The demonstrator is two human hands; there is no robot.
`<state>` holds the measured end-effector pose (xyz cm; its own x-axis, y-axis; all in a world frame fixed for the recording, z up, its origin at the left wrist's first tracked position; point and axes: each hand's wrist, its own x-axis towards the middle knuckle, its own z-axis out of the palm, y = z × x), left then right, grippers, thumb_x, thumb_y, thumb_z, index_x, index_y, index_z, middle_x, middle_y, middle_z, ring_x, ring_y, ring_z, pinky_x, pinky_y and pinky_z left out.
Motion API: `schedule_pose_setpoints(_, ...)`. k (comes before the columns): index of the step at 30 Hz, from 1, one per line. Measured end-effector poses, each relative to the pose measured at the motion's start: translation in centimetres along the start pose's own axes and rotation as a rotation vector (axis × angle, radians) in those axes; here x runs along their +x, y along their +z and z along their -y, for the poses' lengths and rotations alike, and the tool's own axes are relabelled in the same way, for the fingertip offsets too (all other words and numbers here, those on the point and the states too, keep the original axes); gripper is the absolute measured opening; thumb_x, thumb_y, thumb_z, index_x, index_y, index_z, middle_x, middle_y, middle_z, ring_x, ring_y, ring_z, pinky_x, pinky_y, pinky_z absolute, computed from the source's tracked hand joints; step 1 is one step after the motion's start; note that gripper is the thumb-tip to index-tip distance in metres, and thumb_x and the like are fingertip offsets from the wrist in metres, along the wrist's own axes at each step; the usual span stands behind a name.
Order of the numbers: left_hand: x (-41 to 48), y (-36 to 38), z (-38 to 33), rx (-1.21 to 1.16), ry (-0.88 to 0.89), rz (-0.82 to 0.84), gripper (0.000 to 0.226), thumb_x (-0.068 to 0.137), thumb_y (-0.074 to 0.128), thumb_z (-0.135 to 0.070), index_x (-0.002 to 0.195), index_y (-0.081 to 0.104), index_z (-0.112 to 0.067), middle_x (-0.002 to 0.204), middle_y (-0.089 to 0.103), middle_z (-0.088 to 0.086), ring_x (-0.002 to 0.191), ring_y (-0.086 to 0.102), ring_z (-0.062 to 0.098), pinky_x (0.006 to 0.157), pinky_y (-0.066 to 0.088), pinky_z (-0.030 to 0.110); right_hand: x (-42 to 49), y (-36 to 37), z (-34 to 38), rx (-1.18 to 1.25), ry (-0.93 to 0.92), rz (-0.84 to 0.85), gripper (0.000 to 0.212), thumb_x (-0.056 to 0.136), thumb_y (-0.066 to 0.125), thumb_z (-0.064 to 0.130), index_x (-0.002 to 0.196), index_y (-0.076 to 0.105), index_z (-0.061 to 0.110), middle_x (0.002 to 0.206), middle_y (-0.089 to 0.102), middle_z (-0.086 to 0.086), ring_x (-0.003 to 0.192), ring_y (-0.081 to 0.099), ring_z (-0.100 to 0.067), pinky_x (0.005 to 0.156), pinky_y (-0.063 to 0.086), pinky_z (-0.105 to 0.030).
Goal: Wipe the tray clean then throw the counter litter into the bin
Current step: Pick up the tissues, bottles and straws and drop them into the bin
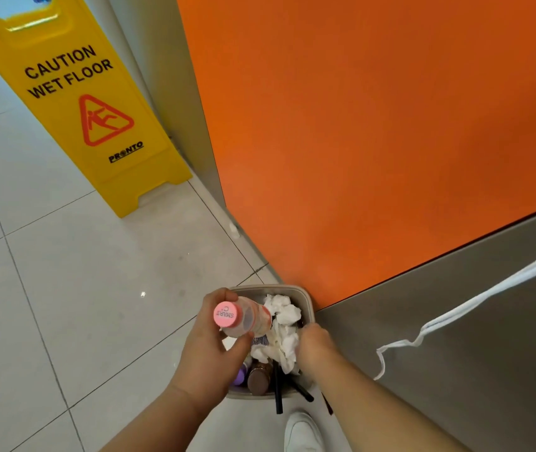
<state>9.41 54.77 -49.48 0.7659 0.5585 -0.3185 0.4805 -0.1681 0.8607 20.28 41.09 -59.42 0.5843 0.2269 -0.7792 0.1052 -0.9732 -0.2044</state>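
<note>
A small grey bin (260,287) stands on the tiled floor against the orange counter front. My left hand (206,352) grips a clear plastic bottle (253,318) with a pink cap, holding it tilted just above the bin's opening. My right hand (315,345) reaches into the bin from the right, its fingers curled down on crumpled white tissue (284,345); the fingertips are hidden. More white tissue (281,308) fills the far side of the bin. A brown-capped bottle (257,380), a purple cap (239,376) and black straws (278,396) lie at the near side.
A yellow wet-floor sign (77,102) stands on the tiles at the far left. The orange panel (358,141) rises right behind the bin. On the steel counter top (488,370) at the right lies a white face mask strap (455,311). My white shoe (302,432) is beside the bin.
</note>
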Motion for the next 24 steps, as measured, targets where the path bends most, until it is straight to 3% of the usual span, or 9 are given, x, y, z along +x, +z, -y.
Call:
schedule_pose_setpoints(2,-0.1,0.7,0.2,0.028,0.003,0.038,0.059,0.078,0.066,-0.001,0.099,0.045,-0.052,0.103,0.059,-0.025,0.097,0.059,0.000,0.081,0.049,0.017,-0.5,0.0,0.1,-0.061,-0.111,-0.109,0.039,0.094,0.048,0.021,0.132,0.049,0.017,0.135,0.045,-0.001,0.115,0.043,-0.022,0.096,0.042,-0.032)
schedule_pose_setpoints(4,-0.1,1.4,0.3,0.090,-0.002,0.092,0.060,0.080,0.064,-0.002,0.094,0.046,-0.057,0.104,0.054,-0.033,0.097,0.055,-0.006,0.078,0.044,0.008,-1.7,-0.5,0.0,0.079,-0.308,-0.234,0.045,0.090,0.051,0.019,0.134,0.048,0.026,0.139,0.040,0.007,0.125,0.035,-0.016,0.104,0.039,-0.029)
schedule_pose_setpoints(7,-0.1,2.5,1.0,0.174,-0.053,0.157,0.052,0.084,0.059,-0.003,0.093,0.048,-0.053,0.109,0.047,-0.035,0.103,0.051,0.000,0.081,0.040,0.009,-3.7,-1.0,-0.1,0.368,-0.619,-0.189,0.064,0.080,0.059,0.014,0.135,0.042,0.041,0.139,0.033,0.016,0.126,0.039,-0.006,0.104,0.038,-0.022)
schedule_pose_setpoints(9,0.1,3.0,1.8,0.126,-0.155,0.179,0.056,0.083,0.053,0.004,0.101,0.052,-0.048,0.112,0.055,-0.025,0.104,0.057,0.005,0.083,0.045,0.016,-4.1,-0.1,-0.3,0.336,-0.743,-0.162,0.068,0.076,0.060,0.020,0.134,0.036,0.048,0.141,0.027,0.022,0.128,0.039,-0.003,0.103,0.040,-0.022)
schedule_pose_setpoints(12,0.3,3.4,2.3,0.054,-0.310,0.204,0.061,0.083,0.040,0.009,0.123,0.052,-0.035,0.117,0.064,-0.006,0.097,0.062,0.010,0.086,0.051,0.029,-3.7,1.0,-0.5,0.347,-0.719,-0.296,0.053,0.077,0.062,0.030,0.123,0.042,0.047,0.136,0.031,0.021,0.121,0.047,-0.008,0.097,0.047,-0.027)
schedule_pose_setpoints(15,0.1,3.1,2.4,-0.010,-0.355,0.169,0.058,0.085,0.038,0.010,0.130,0.047,-0.026,0.124,0.060,-0.005,0.112,0.058,0.011,0.097,0.048,0.033,-3.3,0.8,-0.3,0.289,-0.678,-0.369,0.036,0.086,0.057,0.024,0.119,0.052,0.037,0.136,0.037,0.014,0.118,0.048,-0.012,0.093,0.044,-0.018)
schedule_pose_setpoints(17,0.0,2.6,2.5,-0.011,-0.377,0.138,0.059,0.085,0.039,0.012,0.130,0.046,-0.025,0.121,0.058,-0.005,0.115,0.055,0.012,0.093,0.045,0.026,-3.0,0.6,-0.4,0.122,-0.624,-0.327,0.035,0.090,0.052,0.018,0.124,0.051,0.030,0.139,0.036,0.012,0.114,0.048,-0.016,0.081,0.038,-0.016)
schedule_pose_setpoints(19,-0.2,2.0,2.7,0.018,-0.375,0.104,0.059,0.084,0.040,0.009,0.131,0.048,-0.024,0.123,0.059,-0.005,0.118,0.055,0.013,0.095,0.046,0.029,-2.6,0.5,-0.1,-0.052,-0.592,-0.265,0.035,0.090,0.050,0.014,0.123,0.049,0.025,0.138,0.037,0.007,0.108,0.050,-0.022,0.076,0.038,-0.022)
schedule_pose_setpoints(24,-1.1,0.6,2.5,0.062,-0.352,0.097,0.053,0.087,0.046,0.005,0.128,0.052,-0.029,0.123,0.060,-0.010,0.119,0.054,0.010,0.101,0.044,0.030,-2.1,1.2,1.2,-0.317,-0.488,-0.054,0.047,0.089,0.046,0.003,0.134,0.042,0.017,0.151,0.024,0.000,0.114,0.054,-0.032,0.090,0.047,-0.038)
